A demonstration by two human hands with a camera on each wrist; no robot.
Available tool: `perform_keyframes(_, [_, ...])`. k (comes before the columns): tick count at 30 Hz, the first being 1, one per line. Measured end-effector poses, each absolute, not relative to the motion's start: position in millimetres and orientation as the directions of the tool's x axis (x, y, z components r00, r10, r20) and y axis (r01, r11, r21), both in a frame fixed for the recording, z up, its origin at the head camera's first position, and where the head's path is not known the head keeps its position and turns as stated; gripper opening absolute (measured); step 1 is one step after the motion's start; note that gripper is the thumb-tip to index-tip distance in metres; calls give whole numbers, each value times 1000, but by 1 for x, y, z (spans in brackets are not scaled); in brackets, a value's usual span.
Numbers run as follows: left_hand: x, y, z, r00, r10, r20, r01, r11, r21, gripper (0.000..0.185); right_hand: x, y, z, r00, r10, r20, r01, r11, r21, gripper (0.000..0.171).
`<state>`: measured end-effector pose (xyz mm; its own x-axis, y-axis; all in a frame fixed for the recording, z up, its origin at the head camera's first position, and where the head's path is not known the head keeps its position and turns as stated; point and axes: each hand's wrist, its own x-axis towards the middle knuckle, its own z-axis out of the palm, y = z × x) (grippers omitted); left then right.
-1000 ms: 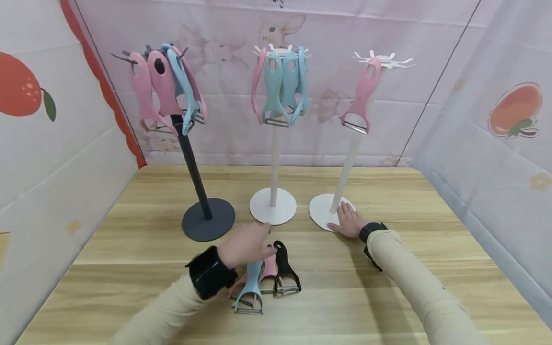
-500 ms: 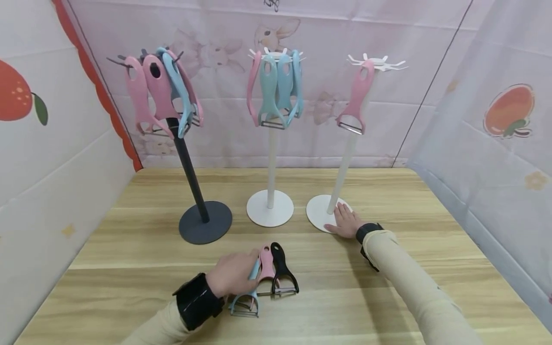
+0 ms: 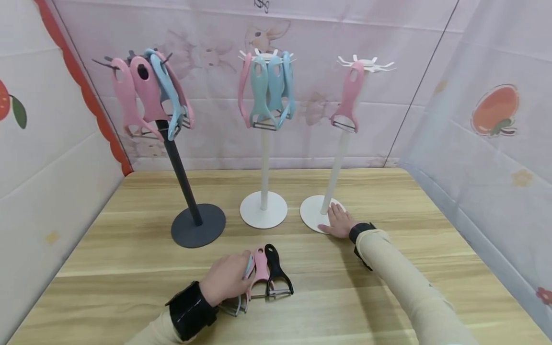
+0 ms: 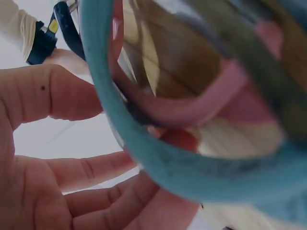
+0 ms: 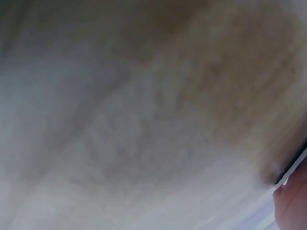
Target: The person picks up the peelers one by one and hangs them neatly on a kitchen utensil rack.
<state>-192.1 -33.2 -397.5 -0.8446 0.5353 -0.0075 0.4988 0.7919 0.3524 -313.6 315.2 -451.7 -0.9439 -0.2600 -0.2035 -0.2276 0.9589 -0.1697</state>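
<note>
In the head view, my left hand [image 3: 226, 278] grips a light blue peeler [image 3: 249, 266] at the front of the table, covering most of its handle. Thumb and fingers close on the blue plastic in the left wrist view, with a pink curve of another peeler right behind. Against it lie a pink peeler [image 3: 260, 264] and a black peeler [image 3: 274, 264], their blades toward me. My right hand [image 3: 338, 222] rests with fingers spread on the white round base [image 3: 311, 215] of the right stand, beside its pole. The right wrist view is mostly blurred.
On the right stand hangs one pink peeler [image 3: 350, 96]. The middle white stand [image 3: 264, 165] carries several blue and pink peelers. A black stand [image 3: 183, 179] at the left also bears several. Fabric walls [image 3: 207, 148] enclose the wooden table's back and sides.
My left hand has come down and toward me from above the peelers' handle ends and now grips the blue one. My right hand stays on the base while the head view shifts slightly.
</note>
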Motion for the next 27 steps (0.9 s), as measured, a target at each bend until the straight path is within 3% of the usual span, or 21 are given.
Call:
perform_keyframes(13, [-197,-33,-395,-789,608,91,602,733,317,12,-315,314,-453,-946,-256,-201,-222,959,-176,81])
perform_keyframes(18, [-202,-31,-381,-777,609,161,621,696,360,29,-315,314,-452,-945,-249,-210,-214,961,-177,81])
perform_keyframes(22, [-210,-26,-367,-750,614,246,648,608,459,44,-314,314,-452,-948,-248,-200,-214,961,-177,81])
perform_keyframes(27, [-221,-14,-346,-723,582,371,673,473,569,47,-314,315,-454,-950,-251,-186,-220,960,-173,83])
